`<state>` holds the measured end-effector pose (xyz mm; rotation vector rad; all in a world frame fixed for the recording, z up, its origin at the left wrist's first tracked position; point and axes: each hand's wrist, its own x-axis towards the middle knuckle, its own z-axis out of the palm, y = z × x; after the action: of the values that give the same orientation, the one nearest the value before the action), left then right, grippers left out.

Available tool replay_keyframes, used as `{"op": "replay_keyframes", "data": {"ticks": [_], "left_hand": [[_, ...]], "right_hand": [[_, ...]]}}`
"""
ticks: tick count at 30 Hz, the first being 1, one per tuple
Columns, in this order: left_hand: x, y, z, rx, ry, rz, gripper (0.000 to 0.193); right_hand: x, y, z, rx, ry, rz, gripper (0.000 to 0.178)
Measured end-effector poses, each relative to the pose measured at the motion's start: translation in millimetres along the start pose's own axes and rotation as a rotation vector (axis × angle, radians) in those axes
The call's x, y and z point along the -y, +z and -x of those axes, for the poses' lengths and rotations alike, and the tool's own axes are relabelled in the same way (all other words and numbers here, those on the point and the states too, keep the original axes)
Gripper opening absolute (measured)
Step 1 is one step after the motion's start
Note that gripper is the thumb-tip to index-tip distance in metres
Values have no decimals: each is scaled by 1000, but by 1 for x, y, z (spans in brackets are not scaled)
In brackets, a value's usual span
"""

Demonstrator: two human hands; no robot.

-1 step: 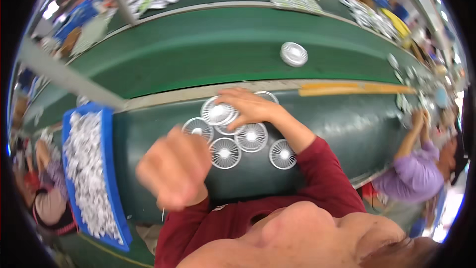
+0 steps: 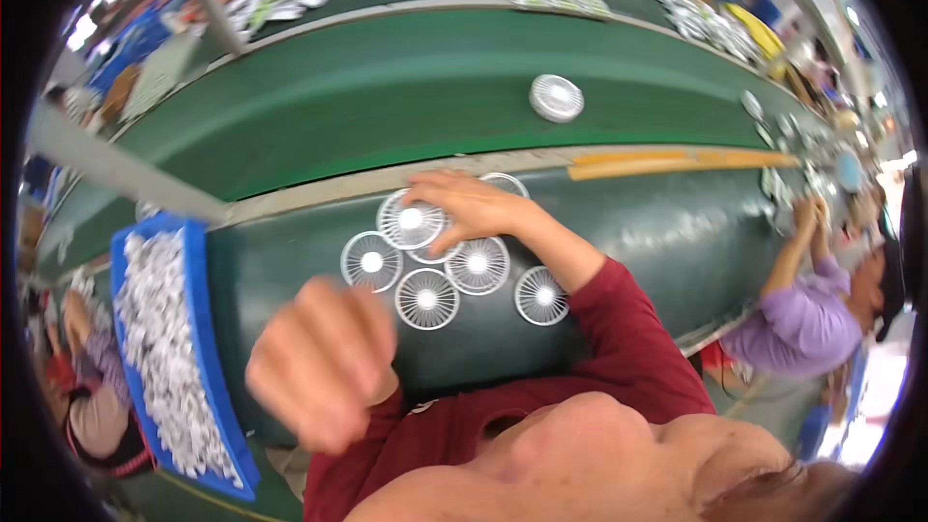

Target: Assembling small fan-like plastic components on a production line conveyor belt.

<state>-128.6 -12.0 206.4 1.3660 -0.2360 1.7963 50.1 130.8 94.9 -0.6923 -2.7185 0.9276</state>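
Right hand [image 2: 464, 205] is spread pretty wide, thumb well away from the fingers, over a bunch of white discs [image 2: 477, 266] on the dark green counter [image 2: 261, 280], right of the blue bin [image 2: 201, 309]. Fingers and thumb are at the edge of one disc, but honestly can't tell if it's gripped or just touched. Left hand [image 2: 324, 362] is nearer the bin, roughly between it and the discs, loosely curled and super blurry, so no clue if anything's in it.

I count seven discs right of the bin: most are bunched up, some overlapping, one partly behind the right hand, and the one farthest from the bin lies on its own near the right forearm [image 2: 565, 246]. Bin's piled with small white pieces [image 2: 159, 338].

Past the bin's far end runs a green belt [image 2: 338, 97] with one more disc, maybe a stack [image 2: 556, 99], well over to the bin's right. Yellow strip [image 2: 677, 161] is even farther right of the bin. Person in purple [image 2: 802, 324] is way off that side too.
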Motion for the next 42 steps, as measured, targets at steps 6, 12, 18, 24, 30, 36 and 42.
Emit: {"op": "replay_keyframes", "data": {"ticks": [6, 12, 18, 24, 30, 36, 42], "left_hand": [[-3, 10, 4, -162, 8, 133, 10], [0, 28, -4, -329, -19, 57, 6], [5, 28, -2, -323, 71, 43, 6], [5, 22, -2, -222, 50, 115, 10], [-3, 10, 5, -133, 25, 102, 10], [-6, 29, 0, -279, 351, -38, 10], [-7, 38, -7, -335, 475, -172, 14]], "right_hand": [[-18, 15, 4, -132, -53, 18, 58], [-16, 2, 4, -177, -23, -97, 48], [-34, -12, 2, -434, 172, -180, 35], [-76, -30, 17, -622, 462, -363, 40], [-89, -37, 26, -616, 590, -394, 34], [-109, -28, 28, -669, 599, 105, 41], [-111, -16, 27, -597, 447, 357, 53]]}}
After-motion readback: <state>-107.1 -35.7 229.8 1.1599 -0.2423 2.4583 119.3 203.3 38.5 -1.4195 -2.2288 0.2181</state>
